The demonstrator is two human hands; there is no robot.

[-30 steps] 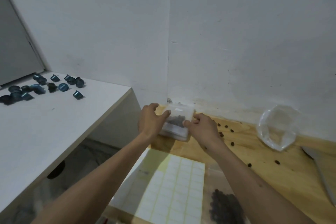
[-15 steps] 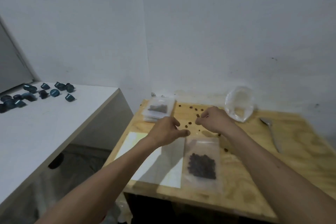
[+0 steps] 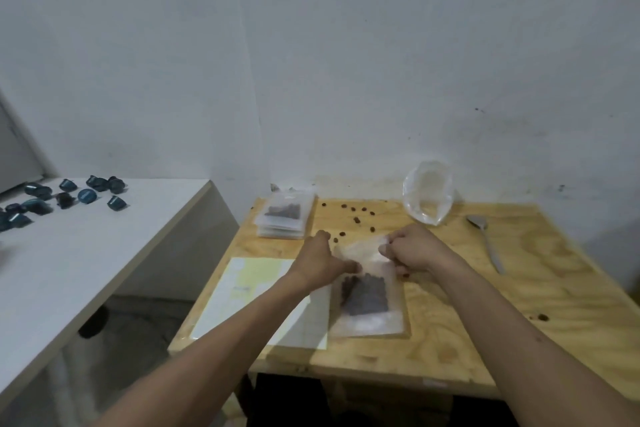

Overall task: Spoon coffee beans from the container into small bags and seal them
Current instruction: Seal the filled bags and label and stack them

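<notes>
A small clear bag (image 3: 369, 302) with dark coffee beans in it lies flat on the wooden table (image 3: 485, 315). My left hand (image 3: 320, 262) pinches the bag's top left part. My right hand (image 3: 410, 248) pinches its top right edge with curled fingers. A stack of filled small bags (image 3: 285, 217) rests at the table's far left corner. A large clear plastic bag (image 3: 428, 198) stands against the wall. A metal spoon (image 3: 486, 241) lies to the right of it. Loose beans (image 3: 356, 218) are scattered on the wood beyond my hands.
A sheet of white labels (image 3: 249, 295) lies on the table's left part, partly under my left forearm. A white counter (image 3: 69, 253) on the left carries several dark blue capsules (image 3: 65, 198). White walls close the back.
My hands left the bag stack at the far corner and came back to the bean bag in front of me. Both now pinch its top edge. The view pulled back and widened.
</notes>
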